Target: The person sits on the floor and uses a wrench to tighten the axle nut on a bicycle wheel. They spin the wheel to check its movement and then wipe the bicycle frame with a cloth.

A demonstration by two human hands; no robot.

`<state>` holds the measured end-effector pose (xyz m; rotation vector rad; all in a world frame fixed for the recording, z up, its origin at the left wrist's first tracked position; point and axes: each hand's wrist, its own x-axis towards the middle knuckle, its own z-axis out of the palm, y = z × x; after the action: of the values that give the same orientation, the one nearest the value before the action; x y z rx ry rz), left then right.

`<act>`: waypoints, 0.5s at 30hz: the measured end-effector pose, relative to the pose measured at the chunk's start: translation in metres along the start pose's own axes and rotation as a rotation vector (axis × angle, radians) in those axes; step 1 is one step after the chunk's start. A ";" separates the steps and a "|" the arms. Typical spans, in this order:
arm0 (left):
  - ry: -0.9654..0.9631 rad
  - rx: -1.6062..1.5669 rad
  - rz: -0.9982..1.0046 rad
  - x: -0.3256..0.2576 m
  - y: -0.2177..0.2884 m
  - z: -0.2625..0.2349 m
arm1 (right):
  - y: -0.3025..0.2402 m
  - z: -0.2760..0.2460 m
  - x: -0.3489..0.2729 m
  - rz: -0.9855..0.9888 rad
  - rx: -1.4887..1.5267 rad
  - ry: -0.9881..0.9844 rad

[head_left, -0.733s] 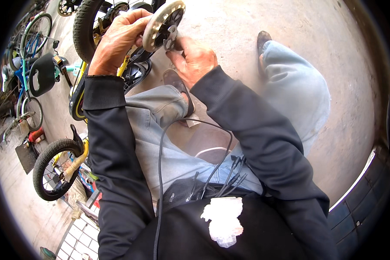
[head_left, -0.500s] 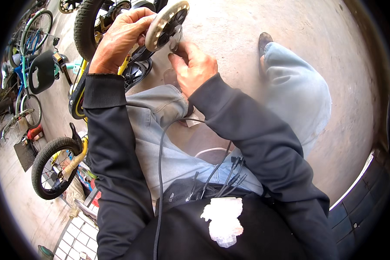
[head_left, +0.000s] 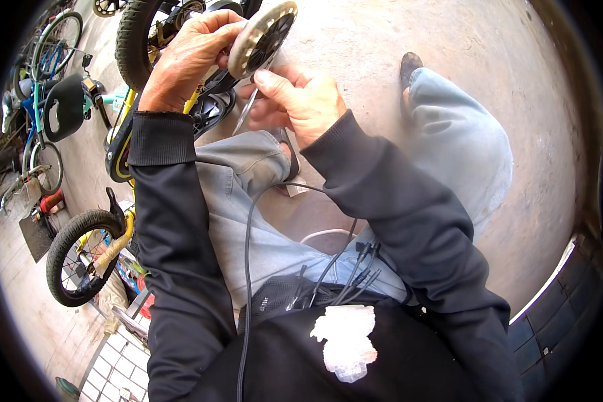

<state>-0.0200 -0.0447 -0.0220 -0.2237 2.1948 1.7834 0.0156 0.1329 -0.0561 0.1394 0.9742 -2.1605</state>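
My left hand [head_left: 193, 57] pinches the near rim of a training wheel [head_left: 242, 56] with a pale translucent tyre and black spokes. The wheel tilts beside a yellow and black child's bike [head_left: 119, 144]. My right hand [head_left: 305, 100] grips a slim silver wrench [head_left: 246, 110] just below the wheel's hub. The wrench slants down to the left, and its upper end is hidden by my thumb and the wheel. My right fingers are partly blurred. Behind my left hand stands the bike's black tyre [head_left: 131, 48].
The yellow-forked front wheel [head_left: 82, 258] lies at lower left, near white tiles [head_left: 120, 365]. Other bicycles [head_left: 43, 107] stand along the left. A black cable [head_left: 248, 268] hangs over my lap. My bent knees flank the concrete floor [head_left: 362, 87].
My right hand has turned and shifted slightly right, and the wrench now points down-left from the hub. The left hand and training wheel have hardly moved.
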 end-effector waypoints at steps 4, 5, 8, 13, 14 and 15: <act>-0.009 0.005 -0.003 0.000 0.001 0.000 | -0.001 0.004 -0.005 0.062 0.122 -0.033; -0.015 0.010 -0.004 0.000 0.001 -0.001 | -0.003 0.005 -0.006 0.084 0.149 -0.031; -0.010 0.007 -0.010 0.000 0.002 0.000 | -0.004 0.007 -0.005 0.079 0.117 0.003; -0.009 0.032 0.002 0.001 0.000 -0.001 | 0.002 0.008 0.001 0.016 -0.026 0.030; -0.008 0.042 0.007 0.001 0.001 -0.001 | 0.003 0.007 0.002 0.000 -0.084 0.043; 0.000 0.039 0.010 0.002 0.001 0.000 | 0.003 0.007 0.003 -0.016 -0.143 0.056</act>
<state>-0.0219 -0.0444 -0.0217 -0.2043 2.2318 1.7437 0.0174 0.1252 -0.0543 0.1248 1.1613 -2.1028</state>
